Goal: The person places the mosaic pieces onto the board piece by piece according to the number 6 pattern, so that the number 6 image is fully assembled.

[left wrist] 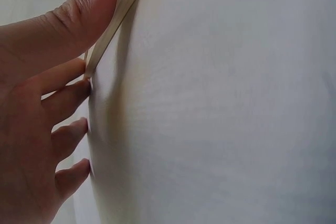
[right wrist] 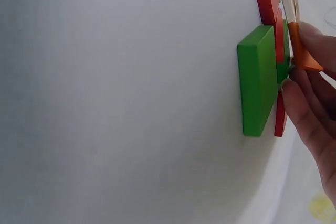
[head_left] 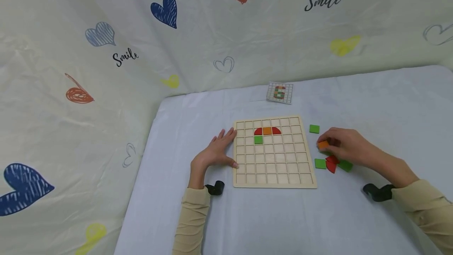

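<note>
My left hand [head_left: 216, 152] lies with spread fingers at the left edge of a wooden grid board [head_left: 276, 181]; its thumb touches the board's rim [left wrist: 116, 27]. On the board, an orange square [head_left: 267, 130] sits between two red quarter-round pieces, with a green square [head_left: 258, 139] under the left one. Right of the board, my right hand [head_left: 348, 145] pinches an orange square tile [head_left: 323, 145] between thumb and fingers. Beneath and beside that hand lie red quarter-round pieces [head_left: 331, 166] and a green tile [right wrist: 257, 82].
Two more green tiles lie by the board's right side, one farther back [head_left: 314, 129] and one nearer [head_left: 320, 163]. Behind the board is a small pattern card [head_left: 279, 93] with a coloured figure on a grid. A white cloth [head_left: 269, 223] covers the table, and a printed sheet hangs behind it.
</note>
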Motion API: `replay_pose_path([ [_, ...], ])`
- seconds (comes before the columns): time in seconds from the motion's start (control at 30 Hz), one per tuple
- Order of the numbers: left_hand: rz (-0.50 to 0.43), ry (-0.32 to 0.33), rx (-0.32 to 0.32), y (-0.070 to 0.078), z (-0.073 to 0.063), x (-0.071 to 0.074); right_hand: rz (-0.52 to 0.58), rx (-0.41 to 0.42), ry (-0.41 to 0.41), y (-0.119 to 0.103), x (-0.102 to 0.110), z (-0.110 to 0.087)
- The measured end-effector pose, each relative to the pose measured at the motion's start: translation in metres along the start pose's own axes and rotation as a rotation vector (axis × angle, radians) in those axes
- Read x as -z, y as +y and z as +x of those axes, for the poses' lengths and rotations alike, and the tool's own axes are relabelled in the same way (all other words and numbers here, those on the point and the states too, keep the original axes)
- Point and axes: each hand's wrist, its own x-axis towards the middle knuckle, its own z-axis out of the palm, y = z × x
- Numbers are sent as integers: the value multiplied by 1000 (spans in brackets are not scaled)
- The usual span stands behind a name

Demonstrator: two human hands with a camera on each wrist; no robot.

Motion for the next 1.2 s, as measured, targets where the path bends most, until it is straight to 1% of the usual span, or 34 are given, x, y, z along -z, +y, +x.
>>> replay_pose_path([
  [0.07, 5, -1, 3, -1, 1, 0, 19, 19, 32, 0, -1, 0],
  [0.13, 7, 0, 5, -1, 1, 0, 40, 20, 52, -1, -2, 0],
  [0.3, 14, 0, 13, -1, 1, -1, 63, 12, 60, -10, -2, 4],
  [0.47, 14, -1, 10, 0, 1, -1, 63, 27, 51, -14, -3, 8],
  [0.57, 15, -2, 10, 1, 0, 0, 85, 20, 43, -16, -4, 10],
  [0.63, 15, -1, 7, 1, 0, 0, 107, 2, 30, -19, -4, 13],
  [0.8, 7, -1, 6, 2, 0, 1, 157, -82, -18, -26, -6, 20],
  [0.9, 2, -3, 6, 2, 0, 1, 185, -102, -34, -29, -8, 23],
  [1.2, 0, -3, 6, 1, 0, 0, 253, -71, -47, -37, -16, 31],
])
